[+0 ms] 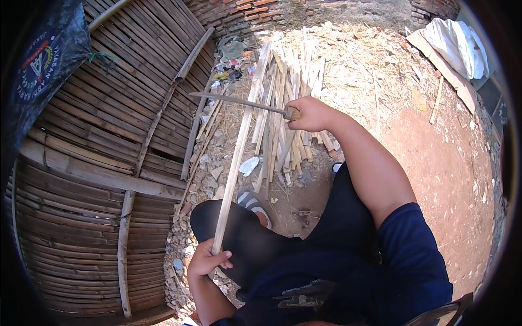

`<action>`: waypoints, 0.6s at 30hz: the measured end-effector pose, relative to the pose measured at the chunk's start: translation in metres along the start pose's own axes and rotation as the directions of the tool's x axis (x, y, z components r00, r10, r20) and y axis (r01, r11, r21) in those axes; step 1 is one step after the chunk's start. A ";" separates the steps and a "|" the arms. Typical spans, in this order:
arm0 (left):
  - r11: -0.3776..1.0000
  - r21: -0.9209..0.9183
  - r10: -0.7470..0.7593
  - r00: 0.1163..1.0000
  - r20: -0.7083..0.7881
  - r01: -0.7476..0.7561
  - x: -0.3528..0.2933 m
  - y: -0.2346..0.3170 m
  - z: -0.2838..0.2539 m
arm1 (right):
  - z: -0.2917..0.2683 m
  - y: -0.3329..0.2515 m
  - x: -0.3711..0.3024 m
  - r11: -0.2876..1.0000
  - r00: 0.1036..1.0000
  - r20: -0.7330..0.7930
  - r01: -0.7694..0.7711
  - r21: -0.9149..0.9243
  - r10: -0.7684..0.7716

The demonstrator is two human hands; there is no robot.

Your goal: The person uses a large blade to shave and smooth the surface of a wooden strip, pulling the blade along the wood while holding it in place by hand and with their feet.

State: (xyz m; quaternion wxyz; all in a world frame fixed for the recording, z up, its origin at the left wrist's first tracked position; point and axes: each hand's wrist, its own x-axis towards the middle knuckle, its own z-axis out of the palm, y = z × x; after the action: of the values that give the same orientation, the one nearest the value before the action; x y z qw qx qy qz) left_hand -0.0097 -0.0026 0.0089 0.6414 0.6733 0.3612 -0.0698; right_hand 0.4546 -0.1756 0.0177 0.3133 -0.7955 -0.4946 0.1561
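Pale wood, cut as one long narrow strip (236, 157), runs up the head view from the person's left hand (205, 262) near the lower edge to the heap of loose sticks (283, 127) farther off. The left hand is curled about the near end of this strip, thumb laid along one side, just beside the left knee of the black trousers (247, 233). Farther forward, the right hand (311, 114) is closed in a fist around the short brown handle of a long-bladed knife (234, 99), whose dark blade points left and crosses over the strip in its upper part; whether the metal touches the wood, I cannot tell. Beneath the strip shows a foot in grey-and-white striped footwear (253, 206), near the close end of the heap. Slatted bamboo panels (103, 114) fill the left side, with a dark printed banner (41, 60) hanging at their upper corner. Beyond the heap stands a brick wall (250, 12), and at the upper right a white sack (454, 46) lies against a brown sheet (443, 68), near bare reddish earth (435, 174)
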 end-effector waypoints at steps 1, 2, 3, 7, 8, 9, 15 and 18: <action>1.000 -0.005 0.014 1.000 0.007 -0.014 0.003 -0.002 -0.001 | 0.013 -0.004 -0.004 0.990 0.988 -0.063 0.138 -0.008 -0.138; 1.000 -0.012 0.026 1.000 0.007 -0.026 0.006 -0.005 -0.003 | 0.023 -0.018 -0.009 0.976 0.980 0.011 0.200 -0.081 -0.199; 0.999 -0.015 0.035 0.999 0.008 -0.035 0.009 -0.008 -0.003 | 0.032 -0.033 -0.014 0.953 0.963 0.090 0.266 -0.148 -0.255; 1.000 0.014 0.015 1.000 0.007 -0.015 0.009 0.000 -0.001 | 0.048 -0.064 -0.024 0.885 0.887 0.290 0.423 -0.197 -0.359; 1.000 0.023 0.014 1.000 0.014 -0.015 0.010 0.001 0.000 | 0.047 -0.051 -0.019 0.900 0.890 0.283 0.408 -0.150 -0.357; 0.999 0.032 0.014 1.000 0.020 -0.014 0.009 0.001 0.001 | 0.043 -0.037 -0.014 0.914 0.894 0.276 0.394 -0.102 -0.354; 0.996 0.087 -0.024 1.000 -0.010 0.025 0.013 0.006 0.005 | -0.001 0.031 0.000 0.985 0.975 -0.144 -0.172 0.016 0.172; 0.998 0.057 -0.004 1.000 0.021 0.003 0.011 0.008 0.005 | -0.003 0.000 -0.014 0.994 0.994 -0.014 -0.112 -0.014 0.112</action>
State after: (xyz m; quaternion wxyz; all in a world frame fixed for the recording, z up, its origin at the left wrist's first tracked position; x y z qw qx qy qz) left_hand 0.0045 -0.0021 0.0086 0.6255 0.6900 0.3535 -0.0882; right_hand 0.4499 -0.1892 0.0186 0.3014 -0.8253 -0.4483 0.1642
